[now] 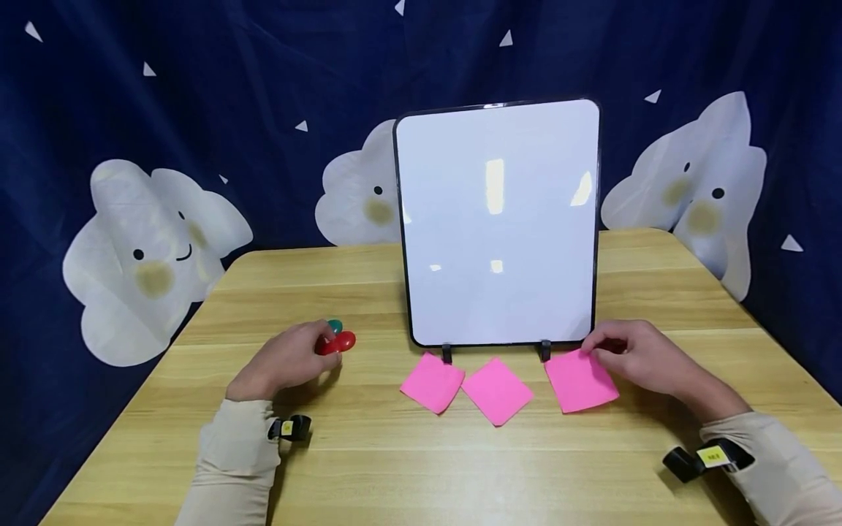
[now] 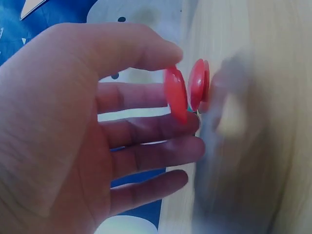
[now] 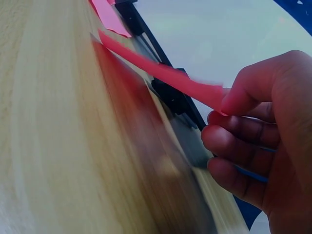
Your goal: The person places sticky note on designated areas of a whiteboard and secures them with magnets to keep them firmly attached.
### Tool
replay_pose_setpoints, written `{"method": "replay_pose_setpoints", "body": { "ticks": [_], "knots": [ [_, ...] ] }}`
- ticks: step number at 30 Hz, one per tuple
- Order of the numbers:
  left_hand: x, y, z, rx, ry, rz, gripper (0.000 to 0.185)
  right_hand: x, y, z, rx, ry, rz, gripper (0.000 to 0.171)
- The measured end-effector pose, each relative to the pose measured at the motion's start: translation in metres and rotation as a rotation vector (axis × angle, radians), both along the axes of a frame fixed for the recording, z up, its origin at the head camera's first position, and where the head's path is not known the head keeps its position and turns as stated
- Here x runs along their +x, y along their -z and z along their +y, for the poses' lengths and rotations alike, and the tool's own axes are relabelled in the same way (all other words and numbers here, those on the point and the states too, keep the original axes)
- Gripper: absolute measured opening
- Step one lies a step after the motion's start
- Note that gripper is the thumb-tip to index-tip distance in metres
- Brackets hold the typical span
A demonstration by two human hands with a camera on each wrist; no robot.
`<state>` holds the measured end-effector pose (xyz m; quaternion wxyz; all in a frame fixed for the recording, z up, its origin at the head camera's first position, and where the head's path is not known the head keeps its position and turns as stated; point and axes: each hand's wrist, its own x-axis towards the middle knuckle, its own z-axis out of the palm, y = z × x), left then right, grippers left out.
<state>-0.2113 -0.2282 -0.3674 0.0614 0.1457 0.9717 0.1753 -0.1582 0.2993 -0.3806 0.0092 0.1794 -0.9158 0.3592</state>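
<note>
My left hand [image 1: 289,358] pinches a round red magnet [image 2: 176,95] between thumb and fingertips, its other fingers spread out behind. Beside that magnet, a second red magnet [image 2: 197,85] lies at the tabletop, with a green magnet [image 1: 335,326] just behind. My right hand [image 1: 647,358] grips a pink sticky note [image 1: 580,381] by its upper right corner. In the right wrist view this note is tilted and raised off the wood at the pinched end, close in front of the whiteboard's foot [image 3: 170,92].
A black-framed whiteboard [image 1: 454,219] stands upright at the back of the wooden table [image 1: 408,467] on small black feet. Two more pink sticky notes, one at left [image 1: 433,383] and one in the middle [image 1: 498,391], lie before it. A dark blue curtain [image 1: 276,88] hangs behind.
</note>
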Motion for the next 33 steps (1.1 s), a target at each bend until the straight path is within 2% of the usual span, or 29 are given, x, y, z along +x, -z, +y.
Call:
{"method": "replay_pose_setpoints", "body": {
  "ticks": [3,9,17,27,33],
  "knots": [
    [0.0,0.001,0.0,0.009,0.017,0.032,0.02,0.0,-0.001,0.0,0.002,0.004,0.003,0.023],
    [0.0,-0.001,0.001,0.013,0.034,0.123,0.032,-0.001,-0.002,-0.001,-0.02,0.016,0.033,0.022],
    [-0.002,0.004,0.006,-0.008,0.085,0.266,0.028,-0.003,0.0,-0.002,-0.045,0.02,0.1,0.022],
    [-0.003,0.007,0.01,-0.01,0.108,0.298,0.026,-0.005,-0.005,-0.003,-0.031,0.048,0.134,0.018],
    [-0.003,0.008,0.011,-0.006,0.109,0.32,0.026,-0.007,-0.015,-0.004,-0.024,0.062,0.156,0.017]
  ]
}}
